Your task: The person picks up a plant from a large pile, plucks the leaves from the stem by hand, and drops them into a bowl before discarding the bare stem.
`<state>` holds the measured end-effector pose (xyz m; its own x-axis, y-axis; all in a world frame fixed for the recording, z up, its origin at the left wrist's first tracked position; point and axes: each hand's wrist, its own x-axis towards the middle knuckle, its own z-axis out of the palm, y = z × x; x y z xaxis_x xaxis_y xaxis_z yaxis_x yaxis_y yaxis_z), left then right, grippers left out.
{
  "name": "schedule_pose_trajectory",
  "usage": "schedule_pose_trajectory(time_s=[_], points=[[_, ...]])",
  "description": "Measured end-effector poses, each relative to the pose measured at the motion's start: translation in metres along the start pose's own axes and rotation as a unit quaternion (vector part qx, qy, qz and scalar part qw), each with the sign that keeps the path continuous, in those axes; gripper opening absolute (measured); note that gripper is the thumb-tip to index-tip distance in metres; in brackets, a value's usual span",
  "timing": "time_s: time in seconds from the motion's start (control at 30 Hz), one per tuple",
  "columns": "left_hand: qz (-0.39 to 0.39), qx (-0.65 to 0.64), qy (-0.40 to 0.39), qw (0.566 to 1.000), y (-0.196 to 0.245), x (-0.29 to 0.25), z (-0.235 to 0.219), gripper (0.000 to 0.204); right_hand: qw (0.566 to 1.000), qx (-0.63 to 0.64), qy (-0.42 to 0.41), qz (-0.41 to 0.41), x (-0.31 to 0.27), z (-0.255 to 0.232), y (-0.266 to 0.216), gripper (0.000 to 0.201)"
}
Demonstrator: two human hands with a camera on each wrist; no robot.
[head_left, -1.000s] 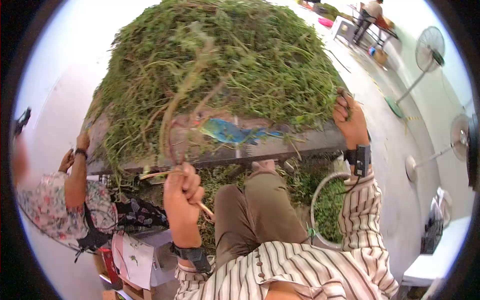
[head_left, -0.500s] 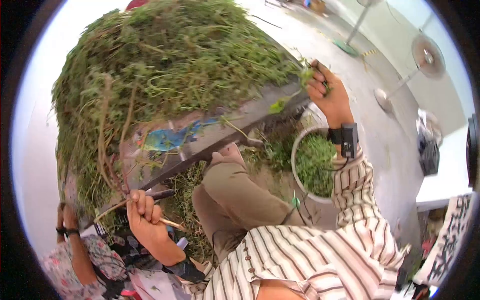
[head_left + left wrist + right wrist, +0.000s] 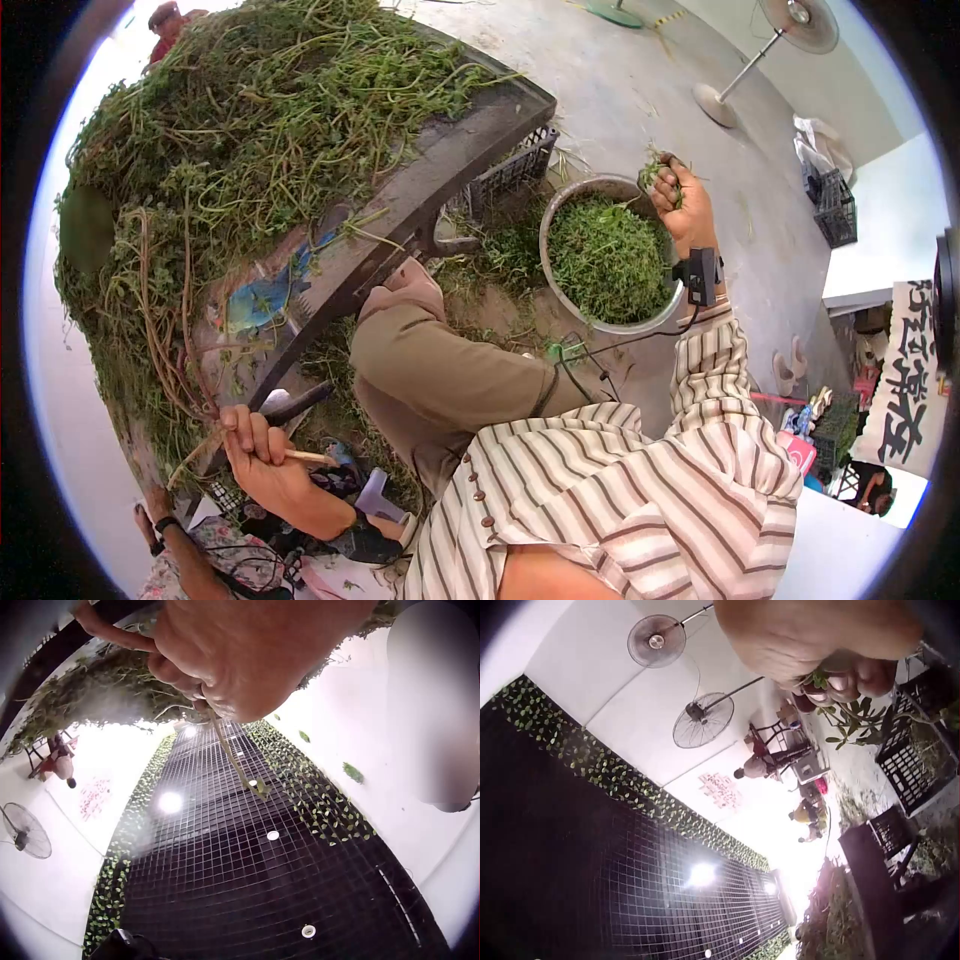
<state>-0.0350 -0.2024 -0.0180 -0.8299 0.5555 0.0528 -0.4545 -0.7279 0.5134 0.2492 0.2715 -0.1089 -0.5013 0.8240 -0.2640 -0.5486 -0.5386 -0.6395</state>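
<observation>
A big heap of green plant stems (image 3: 250, 130) lies on a dark table (image 3: 450, 150). My left hand (image 3: 255, 445) grips the lower ends of a few long reddish stalks (image 3: 165, 330) at the table's near edge; in the left wrist view one thin stalk (image 3: 236, 761) sticks out from under the left hand (image 3: 240, 660). My right hand (image 3: 680, 200) pinches a small tuft of green leaves (image 3: 660, 172) over the far rim of a round metal basin (image 3: 560, 300) full of picked greens (image 3: 605, 260). In the right wrist view the leaves (image 3: 847, 716) hang under the curled fingers (image 3: 840, 679).
A black plastic crate (image 3: 510, 170) stands beside the basin under the table's end. Loose greens litter the floor by my bent knee (image 3: 400, 350). Standing fans (image 3: 760, 50) and more crates (image 3: 830, 205) are to the right. Another person's arm (image 3: 165, 530) shows at the lower left.
My right hand has come away from the heap's edge with a tuft of leaves and moved down over the basin. The left hand has kept its grip on the stalks, and my head has turned right.
</observation>
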Motion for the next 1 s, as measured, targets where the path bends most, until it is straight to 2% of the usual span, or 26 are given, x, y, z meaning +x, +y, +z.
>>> schedule_pose_trajectory(time_s=[0.03, 0.13, 0.2, 0.23, 0.27, 0.3, 0.33, 0.37, 0.43, 0.47, 0.5, 0.53, 0.57, 0.63, 0.67, 0.73, 0.8, 0.87, 0.93, 1.0], points=[[-0.005, 0.002, -0.001, 1.000, -0.001, 0.001, 0.001, 0.015, 0.999, -0.007, 0.045, -0.011, 0.000, -0.008, 0.000, 0.009], [-0.017, 0.002, -0.023, 1.000, 0.000, 0.003, 0.004, 0.015, 0.996, -0.004, 0.087, -0.033, 0.003, -0.035, 0.001, 0.009], [-0.008, -0.014, -0.004, 1.000, -0.001, 0.000, 0.004, 0.014, 0.991, -0.020, 0.123, -0.038, 0.010, -0.059, 0.001, 0.012], [0.015, 0.028, 0.032, 0.999, -0.002, -0.001, 0.005, 0.013, 0.972, -0.121, 0.195, -0.059, 0.004, -0.050, 0.002, 0.023], [0.034, 0.079, 0.098, 0.991, -0.003, -0.003, 0.009, 0.012, 0.907, -0.366, 0.104, -0.178, 0.026, -0.120, 0.011, 0.035], [0.029, 0.078, 0.153, 0.985, -0.004, -0.004, 0.018, 0.010, 0.967, -0.189, 0.163, -0.050, 0.026, -0.108, -0.002, 0.041], [0.062, 0.107, 0.212, 0.969, -0.011, -0.005, 0.039, 0.008, 0.923, -0.354, 0.133, -0.073, 0.028, -0.123, -0.004, 0.041], [0.058, 0.093, 0.175, 0.978, -0.008, -0.006, 0.032, 0.009, 0.942, -0.312, 0.124, -0.025, 0.038, -0.136, -0.008, 0.040], [0.045, 0.057, 0.132, 0.989, -0.004, -0.008, 0.039, 0.014, 0.877, -0.463, 0.131, 0.021, 0.071, -0.203, -0.008, 0.065], [0.055, 0.065, 0.128, 0.988, -0.008, -0.012, 0.039, 0.014, 0.770, -0.617, 0.029, -0.161, 0.105, -0.281, -0.011, 0.069], [0.058, 0.075, 0.127, 0.987, -0.009, -0.014, 0.041, 0.014, 0.756, -0.642, 0.122, 0.031, 0.052, -0.177, -0.015, 0.067], [0.072, 0.071, 0.127, 0.987, -0.010, -0.015, 0.041, 0.014, 0.765, -0.631, 0.126, -0.025, 0.039, -0.147, -0.006, 0.047], [0.070, 0.085, 0.125, 0.986, -0.010, -0.016, 0.042, 0.017, 0.765, -0.632, 0.120, -0.032, 0.046, -0.138, -0.004, 0.047], [0.067, 0.101, 0.118, 0.986, -0.008, -0.015, 0.042, 0.019, 0.891, -0.449, 0.063, -0.018, 0.060, -0.121, 0.005, 0.037], [0.062, 0.102, 0.117, 0.986, -0.007, -0.016, 0.042, 0.020, 0.899, -0.435, 0.052, 0.003, 0.051, -0.073, 0.009, 0.030], [0.060, 0.104, 0.112, 0.986, -0.005, -0.018, 0.041, 0.020, 0.889, -0.458, -0.017, -0.019, 0.019, 0.025, 0.020, 0.027], [0.056, 0.089, 0.109, 0.988, -0.004, -0.019, 0.039, 0.016, 0.860, -0.489, -0.136, -0.053, 0.003, 0.094, 0.032, 0.026], [0.059, 0.093, 0.117, 0.987, -0.007, -0.023, 0.041, 0.018, 0.869, -0.444, -0.211, -0.064, -0.023, 0.161, 0.053, 0.026], [0.060, 0.099, 0.123, 0.986, -0.008, -0.025, 0.043, 0.019, 0.834, -0.450, -0.317, -0.027, -0.045, 0.218, 0.068, 0.024], [0.049, 0.106, 0.119, 0.986, -0.009, -0.027, 0.045, 0.020, 0.784, -0.468, -0.406, -0.038, -0.062, 0.265, 0.091, 0.022]])
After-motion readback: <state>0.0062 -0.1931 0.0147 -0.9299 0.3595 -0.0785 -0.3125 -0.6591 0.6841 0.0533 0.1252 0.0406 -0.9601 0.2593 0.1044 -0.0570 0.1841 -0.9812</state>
